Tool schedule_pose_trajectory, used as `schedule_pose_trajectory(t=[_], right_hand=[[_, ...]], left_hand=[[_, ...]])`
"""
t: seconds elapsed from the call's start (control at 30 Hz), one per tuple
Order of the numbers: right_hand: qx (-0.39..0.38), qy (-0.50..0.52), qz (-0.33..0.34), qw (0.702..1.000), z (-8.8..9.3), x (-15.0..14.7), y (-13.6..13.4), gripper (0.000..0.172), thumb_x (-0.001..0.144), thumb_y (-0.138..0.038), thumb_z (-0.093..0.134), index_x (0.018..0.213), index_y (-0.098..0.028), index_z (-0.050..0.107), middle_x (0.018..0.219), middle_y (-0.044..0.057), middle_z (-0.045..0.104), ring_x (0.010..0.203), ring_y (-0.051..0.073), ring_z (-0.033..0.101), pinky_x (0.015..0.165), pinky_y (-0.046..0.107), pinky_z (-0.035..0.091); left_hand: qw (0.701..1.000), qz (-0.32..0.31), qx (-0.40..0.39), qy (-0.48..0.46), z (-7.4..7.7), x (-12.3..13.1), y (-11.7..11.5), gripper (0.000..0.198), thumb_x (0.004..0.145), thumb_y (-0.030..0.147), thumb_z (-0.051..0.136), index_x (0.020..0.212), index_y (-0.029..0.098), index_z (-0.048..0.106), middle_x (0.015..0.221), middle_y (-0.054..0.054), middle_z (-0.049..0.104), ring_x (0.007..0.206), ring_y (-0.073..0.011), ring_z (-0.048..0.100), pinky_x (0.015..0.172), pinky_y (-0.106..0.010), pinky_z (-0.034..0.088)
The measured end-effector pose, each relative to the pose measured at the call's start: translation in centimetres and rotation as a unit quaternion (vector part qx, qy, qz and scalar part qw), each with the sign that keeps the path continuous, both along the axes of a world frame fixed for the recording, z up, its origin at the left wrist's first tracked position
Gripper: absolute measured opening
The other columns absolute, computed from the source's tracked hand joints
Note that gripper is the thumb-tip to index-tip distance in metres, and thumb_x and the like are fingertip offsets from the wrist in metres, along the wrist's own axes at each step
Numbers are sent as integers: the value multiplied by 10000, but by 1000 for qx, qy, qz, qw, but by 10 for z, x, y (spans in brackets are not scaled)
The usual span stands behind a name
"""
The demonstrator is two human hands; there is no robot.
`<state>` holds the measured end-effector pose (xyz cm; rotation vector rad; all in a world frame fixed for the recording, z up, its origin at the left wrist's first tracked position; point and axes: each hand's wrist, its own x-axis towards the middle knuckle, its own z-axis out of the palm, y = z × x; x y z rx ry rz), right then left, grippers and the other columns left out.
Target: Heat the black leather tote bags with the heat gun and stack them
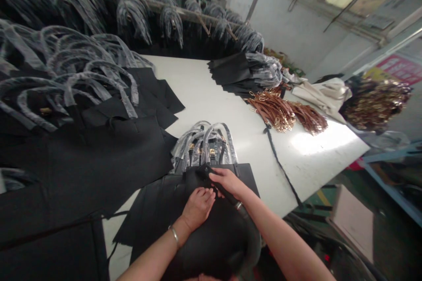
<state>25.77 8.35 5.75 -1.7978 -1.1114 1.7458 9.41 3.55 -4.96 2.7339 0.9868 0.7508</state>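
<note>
Your black tote bag (211, 239) lies on the white desk (316, 162), directly under both hands, its top folded over and a dark handle arcing down its right side. Your left hand (198, 208), bangle on the wrist, presses on the bag with fingers close together, not pinching. Your right hand (227, 183) lies across the folded top edge, fingers together; any pinch cannot be confirmed. Just beyond the bag sits a bundle of plastic-wrapped handles (204, 147) with gold fittings.
</note>
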Motion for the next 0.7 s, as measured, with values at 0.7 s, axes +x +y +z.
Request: schedule_pose_trajectory(t=[0.7], right_hand=[[18,-27,42,999,-6,-39,21,453,807,-485,696,1130,-170,738,737,32,715,641,166,644,639,282,532]], left_hand=[[993,71,-52,-77,-2,-3,-4,249,845,39,544,981,202,673,928,-42,723,958,-204,652,960,-387,546]])
